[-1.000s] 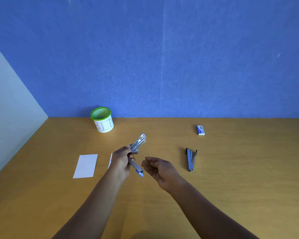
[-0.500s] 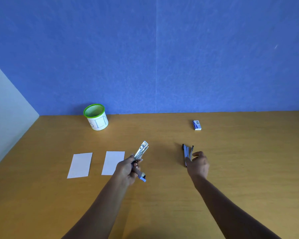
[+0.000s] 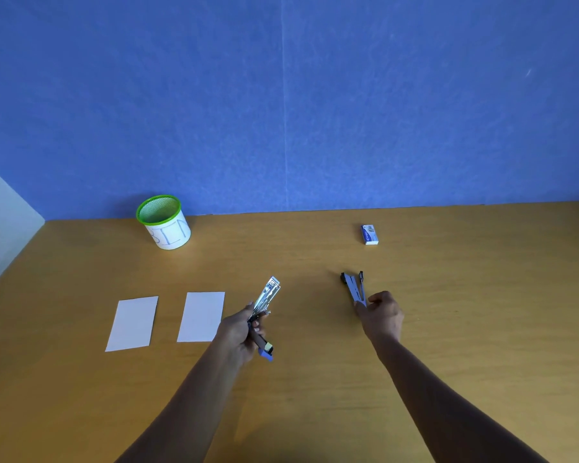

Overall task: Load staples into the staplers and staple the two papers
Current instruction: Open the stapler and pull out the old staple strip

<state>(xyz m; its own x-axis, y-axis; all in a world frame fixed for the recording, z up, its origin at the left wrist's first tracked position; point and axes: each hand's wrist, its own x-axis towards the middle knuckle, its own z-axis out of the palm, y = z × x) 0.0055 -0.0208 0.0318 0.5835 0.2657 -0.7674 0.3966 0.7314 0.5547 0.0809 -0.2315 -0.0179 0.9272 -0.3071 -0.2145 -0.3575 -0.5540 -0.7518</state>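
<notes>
My left hand (image 3: 239, 332) grips a stapler (image 3: 266, 299) that is swung wide open, its shiny metal channel pointing up and away and its blue base hanging below my fingers. A second blue stapler (image 3: 354, 286) lies on the wooden table (image 3: 482, 312). My right hand (image 3: 381, 314) is closed around the near end of this second stapler. Two white papers lie side by side to the left, one at the far left (image 3: 132, 323) and one nearer my left hand (image 3: 201, 316). A small blue and white staple box (image 3: 369, 234) rests further back on the right.
A white mesh cup with a green rim (image 3: 164, 222) stands at the back left, near the blue wall (image 3: 281, 95). A pale side wall (image 3: 0, 208) borders the table on the left.
My right hand went from beside the open stapler out to the right and closed on the second stapler's near end. The second paper, partly hidden by my left hand, is now in full view.
</notes>
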